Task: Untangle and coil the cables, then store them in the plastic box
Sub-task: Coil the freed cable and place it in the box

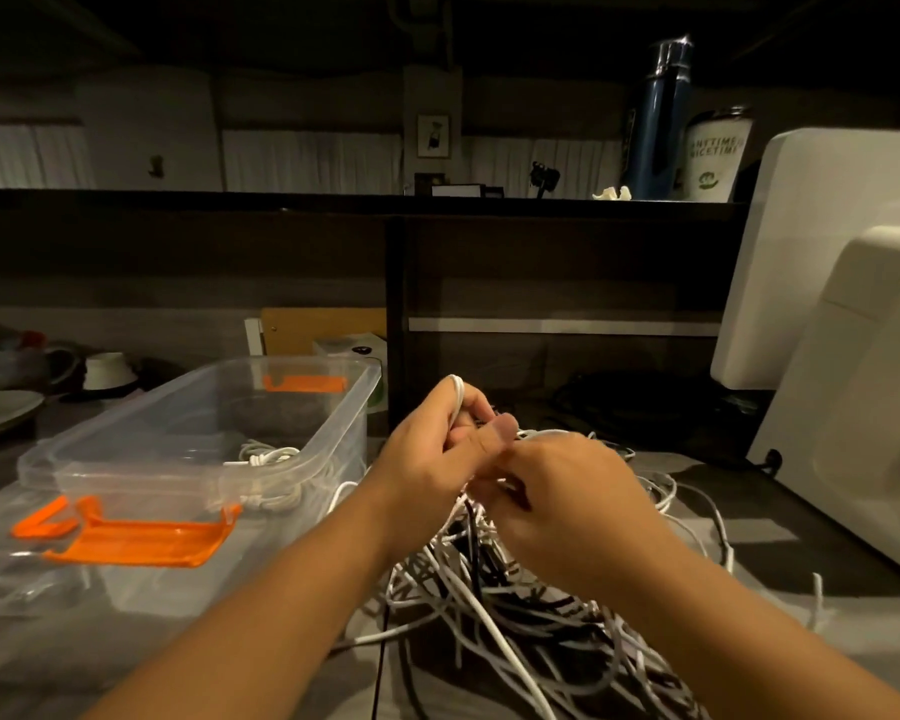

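A tangled heap of white and black cables [515,605] lies on the table in front of me. My left hand [432,439] is raised above the heap, its fingers curled round a white cable [457,392] that loops over its forefinger. My right hand [562,496] is beside it, touching it, with fingers curled on strands of the same tangle. To the left stands the clear plastic box [333,449] with orange clips; a coiled white cable [266,457] lies inside it.
The box's clear lid with an orange clip [141,537] lies at the front left. Bowls and a plate [1,407] sit at far left. A white appliance [853,356] stands at right. A dark shelf wall rises behind, with a blue bottle [655,127] on top.
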`<action>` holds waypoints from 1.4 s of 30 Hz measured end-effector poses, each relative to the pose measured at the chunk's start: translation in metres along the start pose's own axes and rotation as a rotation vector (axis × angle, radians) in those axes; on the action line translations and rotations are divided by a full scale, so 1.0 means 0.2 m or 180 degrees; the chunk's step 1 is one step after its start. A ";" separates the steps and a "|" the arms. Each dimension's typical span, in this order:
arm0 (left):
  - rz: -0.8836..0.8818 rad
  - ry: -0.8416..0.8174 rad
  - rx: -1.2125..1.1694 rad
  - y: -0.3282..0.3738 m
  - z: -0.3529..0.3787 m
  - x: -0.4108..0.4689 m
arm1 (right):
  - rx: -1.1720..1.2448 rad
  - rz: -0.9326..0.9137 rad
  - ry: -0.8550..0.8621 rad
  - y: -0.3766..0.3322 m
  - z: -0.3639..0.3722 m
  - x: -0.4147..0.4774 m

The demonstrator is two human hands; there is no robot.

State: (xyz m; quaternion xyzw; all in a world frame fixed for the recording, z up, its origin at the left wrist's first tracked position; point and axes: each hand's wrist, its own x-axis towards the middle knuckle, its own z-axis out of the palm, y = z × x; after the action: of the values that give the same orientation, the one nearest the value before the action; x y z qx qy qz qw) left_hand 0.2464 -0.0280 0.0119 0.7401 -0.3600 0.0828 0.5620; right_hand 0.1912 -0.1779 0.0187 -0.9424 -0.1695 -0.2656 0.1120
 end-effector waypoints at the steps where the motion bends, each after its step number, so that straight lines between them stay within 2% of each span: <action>1: -0.0007 -0.0036 0.0228 -0.02 0.00 0.00 | 0.0049 0.0029 0.0051 0.01 -0.02 -0.01; 4: -0.0133 -0.0123 0.0709 -0.05 -0.02 0.01 | 0.0105 0.0072 0.0258 0.05 -0.07 -0.01; 8: -0.0216 -0.0364 0.0656 -0.03 0.00 0.00 | 0.0696 0.0171 0.0721 0.13 -0.06 0.02; 12: -0.0258 -0.0708 0.0215 0.00 0.03 -0.01 | 0.0922 0.0159 0.1361 0.21 -0.03 0.03; 16: -0.0412 -0.1005 -0.0469 0.02 0.02 0.00 | 0.1111 0.0023 0.1666 0.24 -0.03 0.03; 21: -0.0659 -0.1373 -0.1116 0.05 0.04 0.00 | 0.1766 0.0059 0.1687 0.22 -0.05 0.03; 24: -0.0673 -0.1545 -0.1487 0.08 0.02 -0.01 | 0.2281 0.0283 0.1434 0.23 -0.03 0.04; 30: -0.0669 -0.1656 -0.2017 0.11 0.00 -0.02 | 0.2497 0.0375 0.1439 0.20 -0.02 0.03; 33: -0.0458 -0.1493 -0.2220 0.13 0.00 -0.03 | 0.2670 0.0472 0.1075 0.19 0.01 0.03; 36: -0.0306 -0.1226 -0.2418 0.14 -0.03 -0.03 | 0.1953 0.0754 0.0291 0.16 0.06 0.03; 38: -0.0265 -0.1070 -0.2506 0.14 -0.05 -0.03 | 0.1093 0.0529 -0.0112 0.12 0.09 0.02; 42: -0.0285 -0.0638 -0.2472 0.13 -0.07 -0.02 | -0.0085 -0.0372 -0.0019 0.01 0.12 0.00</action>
State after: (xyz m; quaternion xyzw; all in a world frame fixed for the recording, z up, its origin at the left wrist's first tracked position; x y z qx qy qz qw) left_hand 0.2310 -0.0171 0.0357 0.4920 -0.3849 -0.1565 0.7650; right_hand 0.2040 -0.1722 -0.0015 -0.9331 -0.2209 -0.2712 0.0832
